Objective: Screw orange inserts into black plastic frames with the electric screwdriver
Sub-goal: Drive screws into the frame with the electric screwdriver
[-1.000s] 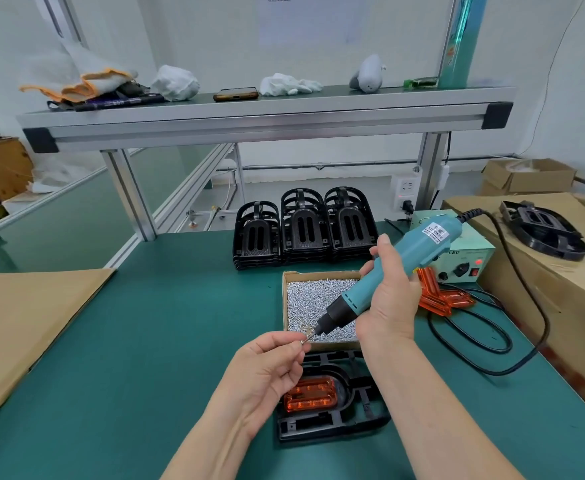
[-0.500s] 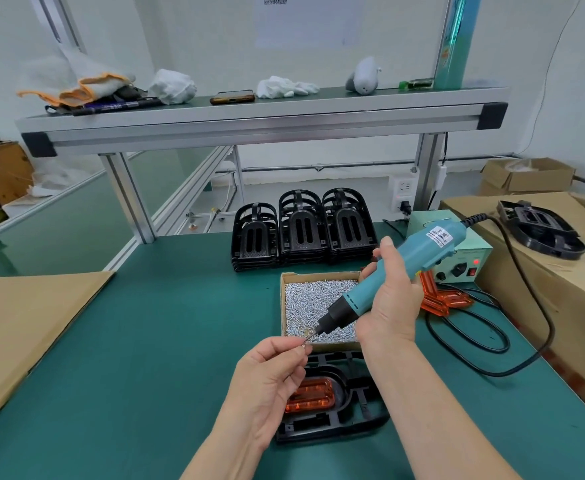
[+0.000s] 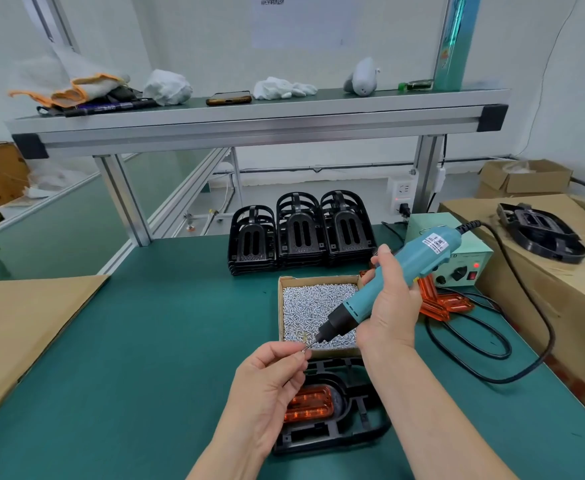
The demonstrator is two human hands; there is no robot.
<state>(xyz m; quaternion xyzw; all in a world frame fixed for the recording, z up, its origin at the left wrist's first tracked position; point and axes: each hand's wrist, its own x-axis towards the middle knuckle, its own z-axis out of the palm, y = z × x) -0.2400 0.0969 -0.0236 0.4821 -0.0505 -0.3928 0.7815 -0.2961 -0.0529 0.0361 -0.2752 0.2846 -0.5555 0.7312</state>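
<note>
My right hand (image 3: pixel 389 308) grips the teal electric screwdriver (image 3: pixel 401 275), tilted with its black tip pointing down-left. My left hand (image 3: pixel 270 379) pinches a small screw (image 3: pixel 306 348) against the bit. Below both hands a black plastic frame (image 3: pixel 336 434) lies flat on the green mat, with an orange insert (image 3: pixel 310 403) seated in it and partly hidden by my left hand. A cardboard box of silver screws (image 3: pixel 313 308) sits just behind the frame. Loose orange inserts (image 3: pixel 446 301) lie to the right of the box.
Three stacks of black frames (image 3: pixel 301 233) stand at the back. A green power unit (image 3: pixel 457 258) and its looping black cable (image 3: pixel 491 344) are on the right. Another black frame (image 3: pixel 543 233) rests on cardboard boxes (image 3: pixel 568 306). Cardboard sheet (image 3: pixel 17 327) lies left. A shelf (image 3: pixel 249 123) spans overhead.
The view has shifted slightly. Both hands stay nearly in place, my left hand still holding the screw at the screwdriver's tip.
</note>
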